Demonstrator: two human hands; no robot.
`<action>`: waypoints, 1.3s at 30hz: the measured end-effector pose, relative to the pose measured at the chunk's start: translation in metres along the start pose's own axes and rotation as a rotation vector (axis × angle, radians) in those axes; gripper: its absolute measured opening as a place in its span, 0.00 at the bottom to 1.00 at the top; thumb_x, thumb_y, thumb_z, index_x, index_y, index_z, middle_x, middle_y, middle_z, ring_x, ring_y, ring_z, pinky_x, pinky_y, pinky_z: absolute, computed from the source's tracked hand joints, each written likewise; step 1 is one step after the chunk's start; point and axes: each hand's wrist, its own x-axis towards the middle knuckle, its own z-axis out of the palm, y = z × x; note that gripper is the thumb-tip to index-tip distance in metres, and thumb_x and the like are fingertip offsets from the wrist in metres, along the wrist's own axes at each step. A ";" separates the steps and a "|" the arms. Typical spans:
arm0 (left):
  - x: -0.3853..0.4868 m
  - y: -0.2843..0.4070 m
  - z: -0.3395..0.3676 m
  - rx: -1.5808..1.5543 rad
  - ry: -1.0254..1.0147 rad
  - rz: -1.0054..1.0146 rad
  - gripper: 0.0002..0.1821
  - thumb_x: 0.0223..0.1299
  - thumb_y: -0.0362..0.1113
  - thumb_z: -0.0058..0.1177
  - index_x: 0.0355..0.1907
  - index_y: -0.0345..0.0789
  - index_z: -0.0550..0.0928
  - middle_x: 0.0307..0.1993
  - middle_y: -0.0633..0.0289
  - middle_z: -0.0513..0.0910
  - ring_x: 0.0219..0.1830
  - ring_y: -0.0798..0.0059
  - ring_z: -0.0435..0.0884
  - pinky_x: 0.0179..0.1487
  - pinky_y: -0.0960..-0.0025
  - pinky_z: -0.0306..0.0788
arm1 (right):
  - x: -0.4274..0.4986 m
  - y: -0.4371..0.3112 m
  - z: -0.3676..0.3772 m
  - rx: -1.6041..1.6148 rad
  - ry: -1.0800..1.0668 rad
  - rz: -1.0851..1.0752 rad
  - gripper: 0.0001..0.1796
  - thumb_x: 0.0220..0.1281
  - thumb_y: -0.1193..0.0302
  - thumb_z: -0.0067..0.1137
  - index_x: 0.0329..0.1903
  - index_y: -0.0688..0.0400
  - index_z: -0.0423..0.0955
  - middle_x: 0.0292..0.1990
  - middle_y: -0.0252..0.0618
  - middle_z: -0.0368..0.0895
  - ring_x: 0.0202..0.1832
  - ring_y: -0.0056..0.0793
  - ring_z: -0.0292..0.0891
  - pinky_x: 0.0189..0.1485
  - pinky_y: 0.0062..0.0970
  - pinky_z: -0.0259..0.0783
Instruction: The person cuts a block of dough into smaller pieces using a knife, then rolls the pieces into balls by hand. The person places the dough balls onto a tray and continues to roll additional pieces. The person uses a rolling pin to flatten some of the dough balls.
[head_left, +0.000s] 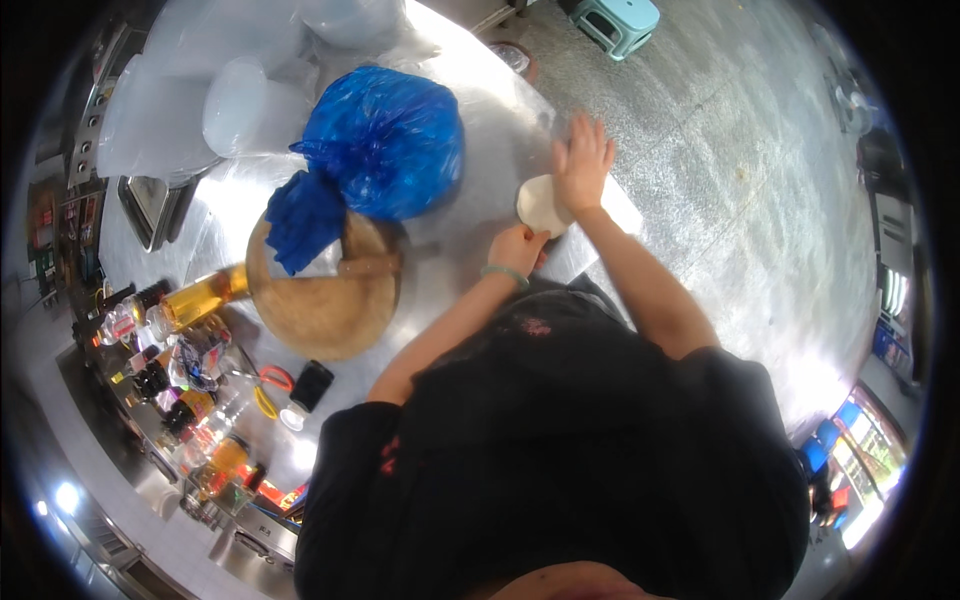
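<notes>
A round, flat piece of pale dough (540, 205) lies on the stainless steel table (480, 180) close to its right edge. My left hand (517, 246), with a green bangle at the wrist, pinches the dough's near rim between thumb and fingers. Palm down at the dough's right side is my right hand (583, 166), its fingers stretched forward and the thumb apart. It covers part of the dough's right rim. Whatever lies under that palm is hidden.
Left of my hands sit a tied blue plastic bag (390, 142) and a round wooden chopping board (322, 319) bearing a cleaver (371, 266). Scissors (274, 379), an oil bottle (199, 300) and several other bottles stand farther left. A plastic stool (619, 22) is on the floor.
</notes>
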 end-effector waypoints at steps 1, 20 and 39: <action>-0.002 0.003 -0.001 0.039 -0.011 0.011 0.18 0.67 0.44 0.57 0.32 0.28 0.82 0.25 0.56 0.86 0.21 0.76 0.84 0.27 0.73 0.77 | -0.015 -0.002 0.009 -0.085 0.020 0.008 0.35 0.73 0.53 0.48 0.75 0.57 0.57 0.77 0.46 0.54 0.80 0.48 0.42 0.79 0.57 0.34; -0.002 0.049 -0.026 0.437 -0.011 0.215 0.23 0.59 0.53 0.58 0.35 0.31 0.87 0.26 0.50 0.86 0.27 0.58 0.87 0.39 0.59 0.79 | -0.014 0.032 -0.010 0.067 0.048 -0.119 0.26 0.69 0.59 0.52 0.64 0.59 0.70 0.68 0.51 0.68 0.73 0.54 0.57 0.75 0.56 0.46; -0.007 -0.011 0.003 0.359 -0.152 0.148 0.31 0.72 0.58 0.43 0.28 0.33 0.87 0.21 0.59 0.86 0.23 0.67 0.86 0.33 0.65 0.78 | -0.031 0.010 -0.011 0.196 -0.072 -0.118 0.35 0.68 0.52 0.53 0.70 0.59 0.65 0.74 0.49 0.59 0.79 0.51 0.45 0.78 0.57 0.37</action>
